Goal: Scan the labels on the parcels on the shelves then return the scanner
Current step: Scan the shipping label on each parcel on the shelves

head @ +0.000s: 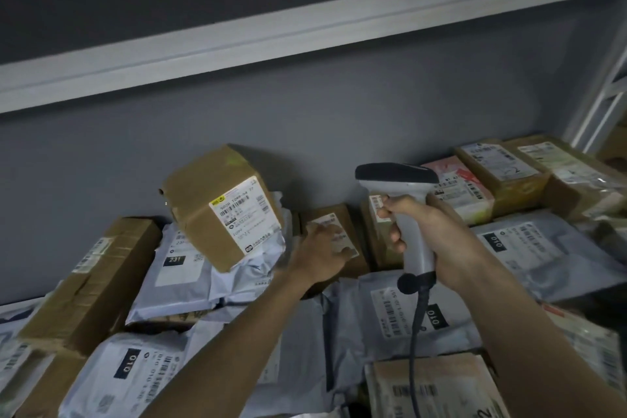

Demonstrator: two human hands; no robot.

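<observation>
My right hand (431, 231) grips the handle of a grey corded scanner (395, 176), whose dark head points left over the shelf. My left hand (322, 253), blurred, reaches forward with its fingers spread on the white label of a small cardboard box (334, 214) against the back wall. Just left of that hand, a larger cardboard box (222, 205) sits tilted on grey mailer bags, its white barcode label facing me. The shelf is packed with labelled parcels, among them a grey bag marked 231 (179, 268) and a bag marked 010 (400, 312) below the scanner.
The scanner's dark cable (416, 332) hangs down over the front parcels. A long cardboard box (91, 285) lies at the left. More taped boxes (509, 176) crowd the back right. A white shelf beam (271, 34) runs overhead, and a white frame post (600, 102) stands at the right.
</observation>
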